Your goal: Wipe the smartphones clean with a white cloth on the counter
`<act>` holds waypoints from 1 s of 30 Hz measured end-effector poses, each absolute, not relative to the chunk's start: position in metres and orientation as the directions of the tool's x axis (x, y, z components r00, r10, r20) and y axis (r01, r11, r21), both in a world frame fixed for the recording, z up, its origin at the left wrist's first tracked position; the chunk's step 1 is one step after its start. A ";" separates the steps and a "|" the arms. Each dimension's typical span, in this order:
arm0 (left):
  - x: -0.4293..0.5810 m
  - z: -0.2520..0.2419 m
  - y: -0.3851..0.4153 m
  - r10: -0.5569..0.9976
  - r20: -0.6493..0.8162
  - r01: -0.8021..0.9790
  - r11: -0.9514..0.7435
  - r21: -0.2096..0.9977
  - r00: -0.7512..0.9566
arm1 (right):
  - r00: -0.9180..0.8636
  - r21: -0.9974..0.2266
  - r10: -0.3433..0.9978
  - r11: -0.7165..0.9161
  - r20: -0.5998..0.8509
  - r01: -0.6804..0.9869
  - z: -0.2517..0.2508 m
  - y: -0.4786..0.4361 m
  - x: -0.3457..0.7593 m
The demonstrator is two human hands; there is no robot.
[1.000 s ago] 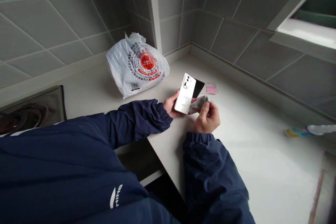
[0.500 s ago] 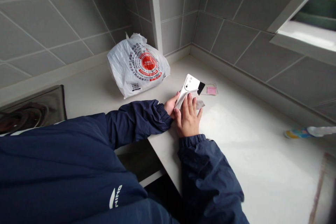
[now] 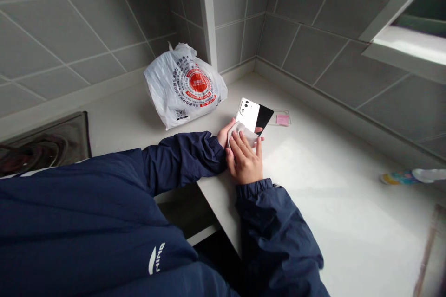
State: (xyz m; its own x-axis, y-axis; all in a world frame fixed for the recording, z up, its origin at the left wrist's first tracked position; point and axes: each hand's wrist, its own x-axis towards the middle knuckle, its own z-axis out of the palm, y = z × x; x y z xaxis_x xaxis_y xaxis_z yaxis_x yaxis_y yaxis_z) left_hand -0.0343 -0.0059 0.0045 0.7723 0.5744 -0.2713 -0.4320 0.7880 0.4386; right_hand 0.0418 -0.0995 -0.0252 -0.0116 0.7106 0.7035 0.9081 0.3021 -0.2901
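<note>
A glossy white smartphone [image 3: 248, 113] sits in the left hand [image 3: 225, 135] above the pale bench [image 3: 324, 195]; it looks light, stiff and slippery, best held by its edges. The right hand's [image 3: 244, 163] spread fingers [image 3: 240, 147] press a soft white cloth [image 3: 239, 132] against it.

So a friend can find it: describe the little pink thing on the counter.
On the white counter, look toward the tiled corner. Just right of the white phone lies a small clear packet, set apart by its pink label.
</note>
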 end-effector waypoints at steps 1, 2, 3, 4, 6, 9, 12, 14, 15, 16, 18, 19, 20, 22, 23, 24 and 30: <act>-0.034 0.004 -0.006 0.598 -0.265 -0.459 0.774 0.435 0.756 | 0.023 -0.300 0.707 0.271 0.707 0.915 -0.026 -0.099 0.043; -0.033 0.004 -0.006 0.630 -0.259 -0.495 0.753 0.434 0.732 | 0.075 -0.318 0.704 0.221 0.706 0.922 -0.027 -0.099 0.043; -0.032 0.003 -0.005 0.658 -0.255 -0.526 0.733 0.431 0.708 | 0.120 -0.333 0.704 0.174 0.700 0.927 -0.028 -0.098 0.044; -0.032 0.003 -0.005 0.668 -0.258 -0.538 0.727 0.426 0.698 | 0.138 -0.340 0.710 0.150 0.690 0.928 -0.028 -0.098 0.044; -0.034 0.003 -0.004 0.635 -0.267 -0.503 0.753 0.424 0.725 | 0.083 -0.324 0.732 0.195 0.676 0.926 -0.027 -0.098 0.044; -0.038 0.005 -0.004 0.535 -0.277 -0.390 0.810 0.439 0.798 | -0.053 -0.283 0.748 0.314 0.662 0.906 -0.024 -0.099 0.042; -0.038 0.007 -0.005 0.547 -0.254 -0.414 0.802 0.430 0.798 | -0.014 -0.287 0.768 0.256 0.640 0.923 -0.026 -0.098 0.044; -0.038 0.010 -0.006 0.591 -0.221 -0.478 0.780 0.404 0.776 | 0.051 -0.302 0.777 0.183 0.628 0.936 -0.029 -0.096 0.045; -0.037 0.011 -0.006 0.601 -0.206 -0.498 0.774 0.391 0.772 | 0.070 -0.307 0.782 0.160 0.619 0.938 -0.029 -0.096 0.045; -0.038 0.011 -0.006 0.598 -0.197 -0.502 0.777 0.379 0.777 | 0.071 -0.307 0.791 0.151 0.607 0.940 -0.029 -0.096 0.044; -0.041 0.011 -0.005 0.548 -0.200 -0.458 0.811 0.363 0.812 | 0.019 -0.289 0.819 0.180 0.574 0.940 -0.027 -0.098 0.041; -0.043 0.010 -0.004 0.510 -0.206 -0.421 0.833 0.358 0.835 | -0.024 -0.274 0.831 0.210 0.555 0.939 -0.024 -0.099 0.039; -0.045 0.008 -0.002 0.469 -0.211 -0.379 0.854 0.356 0.858 | -0.066 -0.259 0.840 0.240 0.539 0.936 -0.022 -0.101 0.038; -0.049 0.003 0.001 0.400 -0.208 -0.311 0.880 0.358 0.892 | -0.119 -0.233 0.844 0.276 0.523 0.933 -0.018 -0.103 0.035; -0.050 0.001 0.002 0.385 -0.201 -0.297 0.884 0.361 0.901 | -0.126 -0.224 0.842 0.279 0.525 0.934 -0.017 -0.103 0.034; -0.051 -0.001 0.003 0.382 -0.196 -0.295 0.884 0.364 0.903 | -0.122 -0.218 0.839 0.273 0.530 0.937 -0.016 -0.103 0.034; -0.040 0.006 -0.006 0.476 -0.236 -0.374 0.850 0.371 0.847 | -0.019 -0.223 0.806 0.187 0.592 0.957 -0.025 -0.100 0.039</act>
